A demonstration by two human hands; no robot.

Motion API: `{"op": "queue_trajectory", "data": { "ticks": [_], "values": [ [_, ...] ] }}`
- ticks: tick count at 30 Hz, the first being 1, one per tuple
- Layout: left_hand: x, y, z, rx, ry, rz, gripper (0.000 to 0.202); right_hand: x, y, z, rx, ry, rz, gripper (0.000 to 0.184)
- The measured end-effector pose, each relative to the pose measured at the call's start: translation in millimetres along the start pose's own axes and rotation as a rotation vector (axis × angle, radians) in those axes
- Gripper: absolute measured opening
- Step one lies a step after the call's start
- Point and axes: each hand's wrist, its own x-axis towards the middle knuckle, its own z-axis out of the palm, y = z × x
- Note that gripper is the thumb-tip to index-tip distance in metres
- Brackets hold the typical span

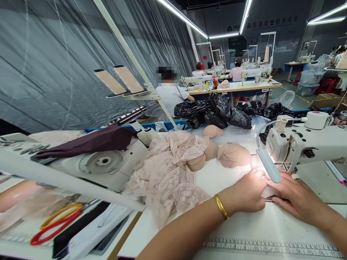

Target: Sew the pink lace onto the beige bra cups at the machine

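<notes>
My left hand (252, 191), with a gold bangle on its wrist, is closed with curled fingers on a pale pink fabric piece (270, 192) in front of the sewing machine head (282, 142). From the other side my right hand (296, 196) lies over the same piece, fingers stretched out and thumb apart. A lit grey lamp (269, 166) hides some fingertips and part of the fabric. Left of the hands, beige rounded pads (234, 155) lie in an overlapping stack, with more pads (197, 162) partly under light pink lace (168, 173).
A ruler strip (260, 246) runs along the table's front edge. At left are red and orange-handled scissors (55, 224), a second machine (100, 162) and a slanted thread stand (159, 96). Black plastic bags (217, 110) lie beyond; a person (169, 95) sits behind them.
</notes>
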Motion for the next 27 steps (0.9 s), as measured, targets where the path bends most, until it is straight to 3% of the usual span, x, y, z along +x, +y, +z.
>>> {"op": "queue_trajectory", "data": {
  "ticks": [4,7,13,18,27],
  "values": [
    [-5.0,0.8,-2.7,0.053,-0.047,-0.043,0.014,-3.1,11.8,7.7,-0.073,-0.04,0.095,0.04],
    [-6.1,0.2,2.2,0.131,-0.007,-0.073,0.01,-10.5,23.0,12.8,-0.176,-0.051,0.145,0.042],
    [-3.1,-7.3,18.8,0.122,0.121,0.061,0.01,-10.3,18.2,8.4,-0.132,-0.121,0.105,0.044],
    [-1.3,-16.1,27.3,0.111,0.206,0.137,0.018,-8.4,21.5,8.5,-0.143,-0.157,0.166,0.05],
    [-1.6,-21.8,23.2,0.109,0.137,0.098,0.022,-4.3,23.4,8.2,-0.134,-0.188,0.188,0.063]
  ]
}}
